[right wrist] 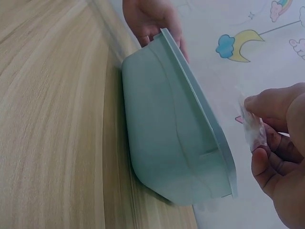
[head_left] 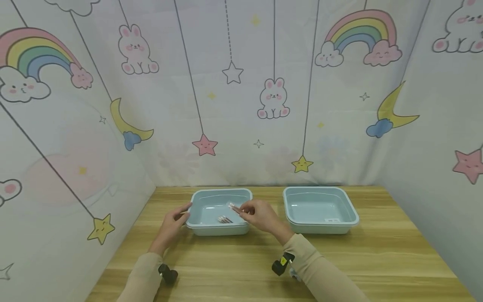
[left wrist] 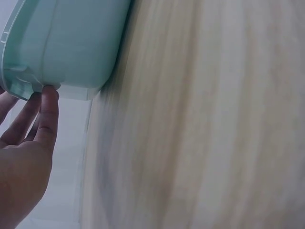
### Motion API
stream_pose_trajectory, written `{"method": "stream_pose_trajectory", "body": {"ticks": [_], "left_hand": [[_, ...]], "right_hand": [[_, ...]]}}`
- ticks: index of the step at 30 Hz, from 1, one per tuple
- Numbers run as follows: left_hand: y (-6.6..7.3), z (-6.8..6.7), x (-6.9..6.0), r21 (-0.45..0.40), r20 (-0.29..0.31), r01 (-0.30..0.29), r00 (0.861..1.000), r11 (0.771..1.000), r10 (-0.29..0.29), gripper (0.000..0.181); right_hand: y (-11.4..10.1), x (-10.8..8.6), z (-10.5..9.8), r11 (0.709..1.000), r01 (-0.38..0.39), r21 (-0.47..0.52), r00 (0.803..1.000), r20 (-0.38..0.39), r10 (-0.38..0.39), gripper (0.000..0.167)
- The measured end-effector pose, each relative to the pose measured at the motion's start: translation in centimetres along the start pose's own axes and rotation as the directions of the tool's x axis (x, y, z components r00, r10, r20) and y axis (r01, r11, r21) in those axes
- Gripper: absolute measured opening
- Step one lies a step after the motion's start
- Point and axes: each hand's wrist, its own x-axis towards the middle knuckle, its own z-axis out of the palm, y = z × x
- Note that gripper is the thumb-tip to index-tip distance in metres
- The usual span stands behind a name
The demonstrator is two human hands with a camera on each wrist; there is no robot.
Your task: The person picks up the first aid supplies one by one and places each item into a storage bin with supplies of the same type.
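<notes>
We note left hand (head_left: pixel 171 223) loosely extended against tray (head_left: pixel 219 230), right hand (head_left: pixel 262 215) pinching packet (head_left: pixel 234 208) (clear-wrapped) above it.

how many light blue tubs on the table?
2 visible: left tub, with the left hand at its left end; right tub, standing apart on the table. More nested underneath would be hidden.
</notes>
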Motion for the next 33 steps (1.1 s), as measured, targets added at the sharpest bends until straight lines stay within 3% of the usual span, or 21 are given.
{"method": "stream_pose_trajectory", "body": {"ticks": [6, 12, 26, 33], "left_hand": [[-0.4, 0.2, 0.4, 0.007, -0.006, -0.018, 1.0, 1.0, 0.018, 0.043], [-0.6, 0.2, 0.3, 0.002, -0.003, -0.019, 1.0, 1.0, 0.019, 0.043], [-0.7, 0.2, 0.5, 0.013, -0.007, 0.0, 1.0, 1.0, 0.0, 0.043], [-0.7, 0.1, 0.3, 0.024, -0.01, -0.019, 1.0, 1.0, 0.02, 0.043]], "right_hand": [[0.1, -0.3, -0.3, 0.999, -0.024, 0.033, 0.999, -0.035, 0.025, 0.023], [0.3, -0.6, -0.7, 0.999, -0.002, 0.05, 0.996, -0.092, 0.006, 0.018], [1.0, -0.9, -1.1, 0.999, 0.001, 0.054, 0.997, -0.083, 0.004, 0.021], [1.3, -0.8, -1.7, 0.997, -0.005, 0.075, 0.995, -0.102, 0.012, 0.018]]}}
